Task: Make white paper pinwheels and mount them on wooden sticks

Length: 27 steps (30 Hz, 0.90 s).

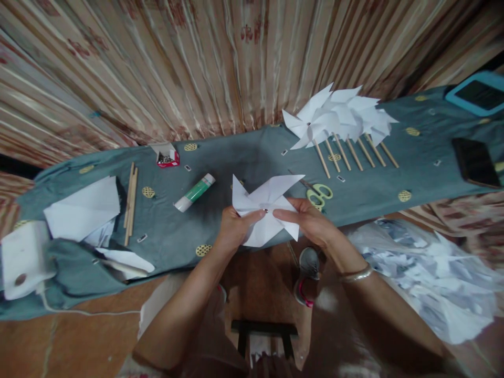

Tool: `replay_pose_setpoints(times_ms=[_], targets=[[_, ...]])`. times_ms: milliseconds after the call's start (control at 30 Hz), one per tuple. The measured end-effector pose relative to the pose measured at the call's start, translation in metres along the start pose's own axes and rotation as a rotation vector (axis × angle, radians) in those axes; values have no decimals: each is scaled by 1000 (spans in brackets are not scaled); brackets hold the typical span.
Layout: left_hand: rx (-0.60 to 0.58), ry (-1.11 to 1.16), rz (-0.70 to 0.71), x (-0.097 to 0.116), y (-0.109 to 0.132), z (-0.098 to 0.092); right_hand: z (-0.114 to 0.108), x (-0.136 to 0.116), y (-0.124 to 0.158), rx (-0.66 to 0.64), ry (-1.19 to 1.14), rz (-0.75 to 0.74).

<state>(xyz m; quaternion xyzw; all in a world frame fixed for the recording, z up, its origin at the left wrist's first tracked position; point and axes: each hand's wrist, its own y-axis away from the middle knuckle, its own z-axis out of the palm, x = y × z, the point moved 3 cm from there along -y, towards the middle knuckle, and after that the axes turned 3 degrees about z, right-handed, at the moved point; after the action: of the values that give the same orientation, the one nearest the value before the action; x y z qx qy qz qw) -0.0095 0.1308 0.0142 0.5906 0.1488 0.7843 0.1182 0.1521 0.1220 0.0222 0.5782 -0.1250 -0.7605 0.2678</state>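
Note:
A white paper pinwheel is held between my two hands above the table's front edge. My left hand grips its left side, the thumb lying near the small metal pin at the centre. On the other side my right hand pinches the blades, its thumb also pointing at the pin. The fingers behind the paper are mostly hidden. Scissors with light green handles lie just beyond my right hand. To the left of the pinwheel rests a green and white tube.
Finished pinwheels on sticks overlap at the back right. Wooden sticks, paper sheets and a small red box of pins lie left. A phone is far right; a plastic bag of paper stands below the edge.

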Motion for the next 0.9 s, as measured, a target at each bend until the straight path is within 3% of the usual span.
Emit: replay_pose_setpoints(times_ms=[167,500,900], targets=[[-31,3,-29,4,3,2,-6,-5,1,-113,56,1],[-51,-42,-25,0,3,-1,3,0,-4,21,60,12],[-50,-18,-19,1,9,-4,11,5,-2,36,35,3]])
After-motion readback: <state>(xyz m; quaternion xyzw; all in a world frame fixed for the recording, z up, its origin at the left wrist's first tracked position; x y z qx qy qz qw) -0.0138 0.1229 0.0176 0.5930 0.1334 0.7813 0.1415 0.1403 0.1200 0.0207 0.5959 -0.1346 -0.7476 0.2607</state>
